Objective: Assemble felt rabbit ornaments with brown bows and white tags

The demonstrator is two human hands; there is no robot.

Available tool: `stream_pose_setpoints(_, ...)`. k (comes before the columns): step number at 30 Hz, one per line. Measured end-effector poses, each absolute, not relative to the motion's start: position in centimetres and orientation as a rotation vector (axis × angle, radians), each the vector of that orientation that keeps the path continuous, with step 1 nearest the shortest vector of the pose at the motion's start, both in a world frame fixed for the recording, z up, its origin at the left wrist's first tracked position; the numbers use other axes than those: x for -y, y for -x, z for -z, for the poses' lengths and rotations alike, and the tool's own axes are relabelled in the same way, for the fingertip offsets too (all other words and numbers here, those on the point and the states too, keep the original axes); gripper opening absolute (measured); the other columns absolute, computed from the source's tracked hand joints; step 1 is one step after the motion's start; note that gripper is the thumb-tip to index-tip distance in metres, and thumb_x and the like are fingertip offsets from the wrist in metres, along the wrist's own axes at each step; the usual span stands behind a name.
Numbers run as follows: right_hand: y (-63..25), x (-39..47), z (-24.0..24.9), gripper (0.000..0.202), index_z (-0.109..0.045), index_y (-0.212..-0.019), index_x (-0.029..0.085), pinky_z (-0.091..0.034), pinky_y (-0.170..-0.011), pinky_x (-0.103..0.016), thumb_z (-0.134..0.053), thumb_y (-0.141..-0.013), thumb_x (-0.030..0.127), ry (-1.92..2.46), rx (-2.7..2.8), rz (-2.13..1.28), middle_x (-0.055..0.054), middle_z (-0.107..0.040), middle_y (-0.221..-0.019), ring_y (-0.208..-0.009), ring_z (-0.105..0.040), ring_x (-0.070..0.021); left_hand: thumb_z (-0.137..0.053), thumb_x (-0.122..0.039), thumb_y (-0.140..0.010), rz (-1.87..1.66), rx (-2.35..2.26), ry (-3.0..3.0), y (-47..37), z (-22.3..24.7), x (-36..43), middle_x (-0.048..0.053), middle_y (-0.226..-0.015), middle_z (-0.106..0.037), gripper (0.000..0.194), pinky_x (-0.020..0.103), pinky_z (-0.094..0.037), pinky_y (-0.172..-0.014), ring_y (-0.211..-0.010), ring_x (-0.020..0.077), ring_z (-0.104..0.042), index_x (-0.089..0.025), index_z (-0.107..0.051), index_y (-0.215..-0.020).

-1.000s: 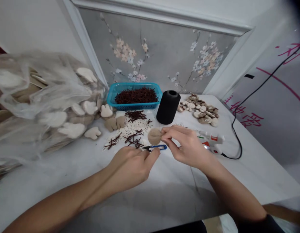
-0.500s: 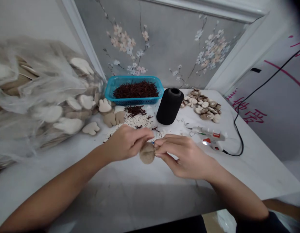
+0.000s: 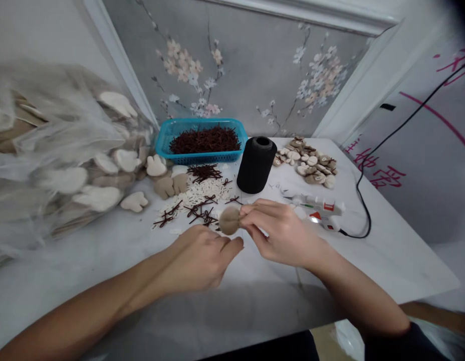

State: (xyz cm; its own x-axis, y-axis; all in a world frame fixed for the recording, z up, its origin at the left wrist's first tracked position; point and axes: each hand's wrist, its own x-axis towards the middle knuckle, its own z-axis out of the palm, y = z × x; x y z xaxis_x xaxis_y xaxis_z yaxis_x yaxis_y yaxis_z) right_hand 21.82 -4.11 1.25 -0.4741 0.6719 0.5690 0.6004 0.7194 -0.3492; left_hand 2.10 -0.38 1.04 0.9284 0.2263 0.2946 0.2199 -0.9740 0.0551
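In the fingertips of my right hand (image 3: 281,228) is a small beige plush bunny-head piece (image 3: 229,221), its rounded end facing left. My left hand (image 3: 204,258) is curled closed just below and left of it, thumb side toward the right hand; whether a fine thread or anything else is pinched there is hidden. Beyond both hands lie dark brown cord bows (image 3: 198,213) and a spread of tiny white labels (image 3: 208,190). A black cone of thread (image 3: 257,165) stands upright behind the right hand.
A blue basket (image 3: 200,159) full of brown bows sits against the wall. Left is a clear bag (image 3: 63,150) of plush pieces, with loose ones (image 3: 165,186) beside it. At right are a pile of labelled pieces (image 3: 317,165), a glue gun (image 3: 318,204) and its black cable (image 3: 362,200).
My left hand has left the edge of the plush piece and dropped down toward me. The right hand still holds the piece, now slightly higher. More bows show behind.
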Motion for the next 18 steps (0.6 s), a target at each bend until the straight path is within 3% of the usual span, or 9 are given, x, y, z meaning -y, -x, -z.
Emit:
stream_pose_setpoints(7,-21.9,4.3,-1.5,0.017,-0.053,-0.082,0.02,-0.049,-0.069,-0.032,-0.043,-0.088,0.007,0.824,2.266,-0.238,-0.006,-0.065,-0.086,-0.071,-0.058,-0.0162,-0.042,-0.014,-0.086,-0.792,-0.452,-2.931,-0.5,-2.8,-2.6,-0.003,-0.054,-0.061,0.019,0.025,-0.032,-0.043,-0.042,0.0116,-0.052,-0.022,-0.059,-0.089)
stream_pose_setpoints(12,-21.7,4.3,-1.4,0.015,-0.052,-0.082,0.02,-0.049,-0.068,-0.03,-0.046,-0.088,0.008,0.757,2.203,-0.313,-0.006,-0.066,-0.086,-0.071,-0.058,-0.0144,-0.044,-0.022,-0.09,-0.694,-0.549,-2.538,-1.5,-1.4,-3.8,-0.003,-0.056,-0.061,0.022,0.021,-0.034,-0.046,-0.042,0.0083,-0.047,-0.021,-0.063,-0.08)
stream_pose_setpoints(18,-21.6,4.2,-1.3,0.017,-0.052,-0.078,0.021,-0.05,-0.066,-0.029,-0.046,-0.086,0.007,0.77,2.161,-0.357,-0.004,-0.066,-0.082,-0.067,-0.057,-0.0134,-0.05,-0.034,-0.088,-0.692,-0.721,-2.167,-1.9,-0.7,-3.9,0.0,-0.065,-0.064,0.025,0.022,-0.042,-0.054,-0.06,0.0134,-0.057,-0.019,-0.066,-0.076)
